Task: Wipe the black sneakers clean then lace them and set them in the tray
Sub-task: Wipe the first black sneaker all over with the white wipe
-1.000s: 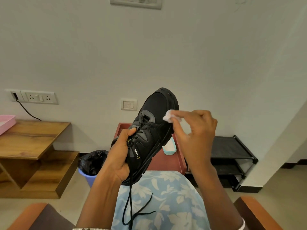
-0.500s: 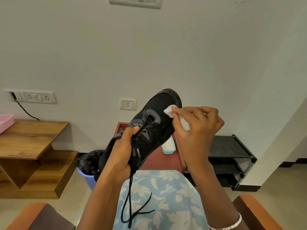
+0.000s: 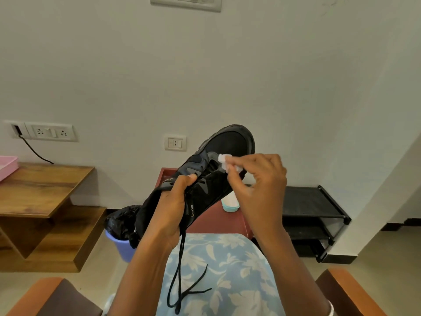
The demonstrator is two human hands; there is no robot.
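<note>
The left hand (image 3: pixel 170 208) grips the black sneaker (image 3: pixel 230 142) at midfoot, thumb over the eyelets, and holds it raised above the lap (image 3: pixel 232 265) with the toe pointing up and away. The right hand (image 3: pixel 257 185) pinches a small white wipe (image 3: pixel 224 161) and presses it against the upper just behind the toe. Loose laces (image 3: pixel 180 270) hang down to the lap. Behind the sneaker stands a red tray (image 3: pixel 216 221) holding a pale tub (image 3: pixel 230 202). A black shoe rack (image 3: pixel 307 206) stands to its right, a lined bin (image 3: pixel 120 224) to its left.
</note>
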